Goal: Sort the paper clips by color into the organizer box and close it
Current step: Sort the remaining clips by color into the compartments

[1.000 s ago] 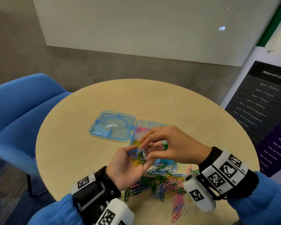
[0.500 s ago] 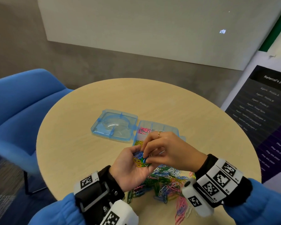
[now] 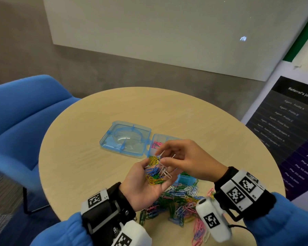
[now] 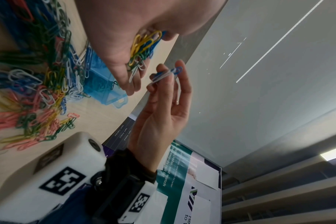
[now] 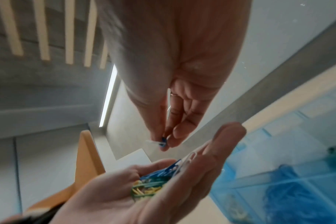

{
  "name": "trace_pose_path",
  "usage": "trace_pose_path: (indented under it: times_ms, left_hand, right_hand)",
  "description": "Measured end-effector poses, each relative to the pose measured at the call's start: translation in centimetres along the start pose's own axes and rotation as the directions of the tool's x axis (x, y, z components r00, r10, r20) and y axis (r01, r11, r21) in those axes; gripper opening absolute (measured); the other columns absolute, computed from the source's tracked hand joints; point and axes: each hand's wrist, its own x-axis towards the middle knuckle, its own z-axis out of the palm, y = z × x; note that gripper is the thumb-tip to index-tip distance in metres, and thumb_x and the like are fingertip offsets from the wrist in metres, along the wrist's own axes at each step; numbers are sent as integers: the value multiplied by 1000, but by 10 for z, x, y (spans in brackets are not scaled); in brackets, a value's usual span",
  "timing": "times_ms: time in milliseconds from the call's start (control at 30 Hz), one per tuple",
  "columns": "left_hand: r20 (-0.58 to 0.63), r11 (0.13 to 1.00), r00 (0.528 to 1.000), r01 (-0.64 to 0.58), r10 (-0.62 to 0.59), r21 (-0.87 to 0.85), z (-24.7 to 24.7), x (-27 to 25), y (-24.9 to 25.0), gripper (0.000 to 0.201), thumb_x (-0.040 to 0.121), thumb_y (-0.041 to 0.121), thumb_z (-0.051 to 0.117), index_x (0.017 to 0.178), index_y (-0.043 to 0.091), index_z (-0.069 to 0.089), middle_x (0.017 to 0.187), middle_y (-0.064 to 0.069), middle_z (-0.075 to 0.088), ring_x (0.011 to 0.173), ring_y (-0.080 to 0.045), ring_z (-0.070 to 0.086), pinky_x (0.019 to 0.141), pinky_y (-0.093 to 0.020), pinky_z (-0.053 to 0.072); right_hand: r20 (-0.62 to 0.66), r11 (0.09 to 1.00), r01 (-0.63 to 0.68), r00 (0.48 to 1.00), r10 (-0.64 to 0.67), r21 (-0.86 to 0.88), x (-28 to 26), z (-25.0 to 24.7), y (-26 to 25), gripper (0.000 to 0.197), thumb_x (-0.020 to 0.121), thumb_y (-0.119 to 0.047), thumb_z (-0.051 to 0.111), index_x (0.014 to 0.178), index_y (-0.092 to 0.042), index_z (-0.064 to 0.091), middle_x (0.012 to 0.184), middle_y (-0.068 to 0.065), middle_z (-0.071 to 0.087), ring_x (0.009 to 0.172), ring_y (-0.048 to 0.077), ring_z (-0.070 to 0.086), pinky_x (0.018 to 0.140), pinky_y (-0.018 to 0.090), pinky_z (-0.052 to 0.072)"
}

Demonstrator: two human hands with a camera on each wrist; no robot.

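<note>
The table (image 3: 89, 157) bears the open box (image 3: 126, 139), just beyond the pinch, and a loose pile (image 3: 178, 201) below it. The left hand (image 3: 146, 185), palm up and relaxed, cups mixed clips (image 3: 155, 173). Just above, the right hand (image 3: 187, 160) pinches blue and white clips (image 4: 167, 74).

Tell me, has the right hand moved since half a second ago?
Yes. The right hand has lifted slightly off the left hand's palm, pinching blue and white clips, back toward the organizer box on the table.
</note>
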Motion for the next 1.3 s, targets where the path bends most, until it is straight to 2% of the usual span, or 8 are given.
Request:
trace_pose_path:
  times_ms: [67, 200, 333, 533, 767, 933, 1167, 1300]
  left_hand:
    - [-1, 1000, 1000, 7, -7, -24, 0, 0, 0, 54, 93, 31, 42, 135, -3, 50, 137, -21, 52, 107, -36, 60, 111, -41, 37]
    - [-10, 1000, 1000, 1, -1, -4, -2, 2, 0, 49, 91, 29, 44, 123, -7, 57, 115, -26, 62, 86, -38, 70, 86, -54, 48]
    - [-5, 1000, 1000, 6, -6, 30, -2, 1, 1, 47, 99, 25, 42, 135, -4, 50, 130, -21, 58, 93, -36, 69, 88, -55, 48]
    - [-40, 996, 999, 6, -2, 89, -3, 2, 2, 46, 97, 23, 48, 131, -6, 52, 130, -21, 58, 117, -35, 60, 90, -52, 49]
    - [-153, 991, 986, 78, -61, 112, -5, 3, 1, 56, 101, 37, 37, 124, -11, 54, 118, -30, 63, 116, -40, 58, 77, -48, 51]
    - [-174, 984, 982, 99, -72, 149, -7, 5, 1, 69, 100, 49, 31, 126, -11, 52, 120, -31, 62, 118, -40, 57, 80, -46, 52]
    - [-53, 995, 995, 85, -82, 58, -6, 0, 0, 82, 95, 62, 29, 122, -11, 55, 132, -24, 53, 124, -36, 48, 89, -56, 45]
    - [-6, 995, 995, 96, -96, -14, -4, -2, 0, 84, 94, 63, 32, 102, -12, 68, 112, -17, 53, 96, -23, 52, 96, -51, 43]
  right_hand:
    - [-16, 996, -58, 998, 59, 65, 0, -1, 2, 10, 87, -7, 69, 96, -2, 69, 79, 10, 68, 68, 15, 65, 64, 33, 58]
    - [-16, 998, -53, 998, 53, 43, -1, 0, 5, 7, 85, -10, 72, 89, -4, 69, 76, 8, 67, 69, 14, 64, 63, 27, 55]
    - [-64, 998, -37, 997, 34, -52, -2, -1, 7, 6, 84, -14, 74, 85, -9, 73, 78, 7, 72, 72, 14, 68, 66, 28, 57]
    - [-151, 990, -88, 986, 72, -106, -4, -4, 9, 6, 84, -12, 73, 82, -7, 75, 74, 5, 73, 68, 11, 70, 60, 19, 53]
    - [-377, 966, -175, 921, 92, -192, 3, -29, 18, 9, 88, -13, 67, 86, -16, 75, 74, 0, 74, 65, 9, 67, 66, 18, 51]
    - [-298, 883, -248, 945, 131, -398, 2, -23, 20, 18, 91, -28, 65, 98, -18, 77, 91, -5, 76, 80, 2, 68, 75, 14, 51]
    - [100, 876, 152, 988, -119, -458, 0, 1, 6, 16, 81, -23, 77, 97, -23, 78, 103, -10, 67, 94, 1, 59, 80, 21, 47]
    - [115, 845, 218, 976, -185, -488, 3, 7, 11, 12, 81, -19, 75, 93, -16, 78, 93, -3, 69, 85, 8, 62, 79, 32, 50]
